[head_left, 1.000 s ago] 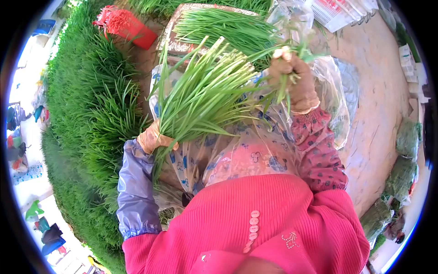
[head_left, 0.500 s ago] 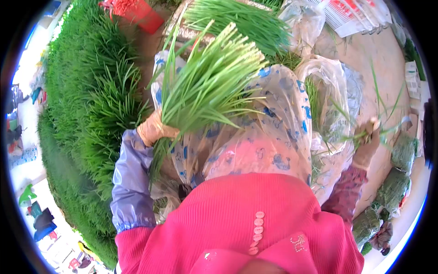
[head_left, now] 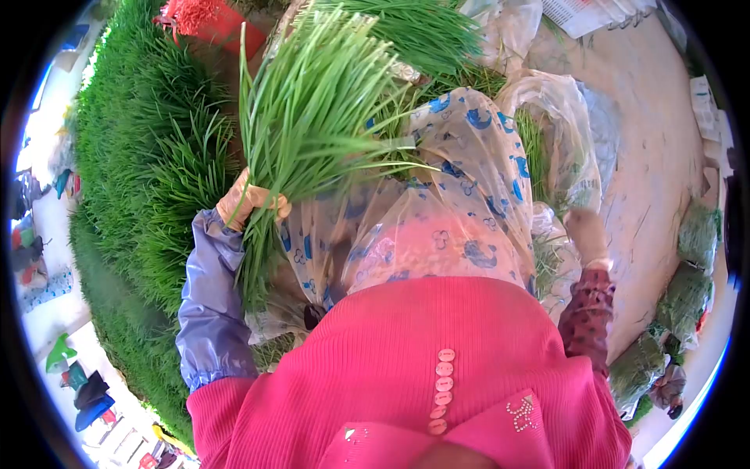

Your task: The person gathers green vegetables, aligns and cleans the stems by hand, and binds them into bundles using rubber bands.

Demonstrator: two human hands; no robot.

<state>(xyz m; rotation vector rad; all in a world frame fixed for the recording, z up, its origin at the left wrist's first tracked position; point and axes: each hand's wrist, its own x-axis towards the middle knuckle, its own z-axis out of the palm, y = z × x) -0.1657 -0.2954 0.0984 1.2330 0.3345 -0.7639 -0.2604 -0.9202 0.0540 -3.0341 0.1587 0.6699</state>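
A large bunch of long green stalks (head_left: 312, 109) is gripped near its leafy lower end by my left hand (head_left: 251, 205), with the pale cut ends pointing up. My right hand (head_left: 586, 234) is at the right, beside a clear plastic bag (head_left: 582, 141) that has green leaves inside. That hand is smeared by motion, so its fingers cannot be made out, and nothing shows in it. A clear plastic apron with blue prints (head_left: 469, 187) covers my lap, below and to the right of the bunch.
Tall green plants (head_left: 148, 172) stand in a thick mass at the left. A red container (head_left: 211, 27) is at the upper left. More cut stalks (head_left: 422, 31) lie ahead. Wrapped green bundles (head_left: 680, 293) line the right edge, beyond the brown floor (head_left: 648, 156).
The bunch in my left hand has moved up and left. My right hand swung out to the right with loose leaves, which no longer show in it, and has since come back slightly.
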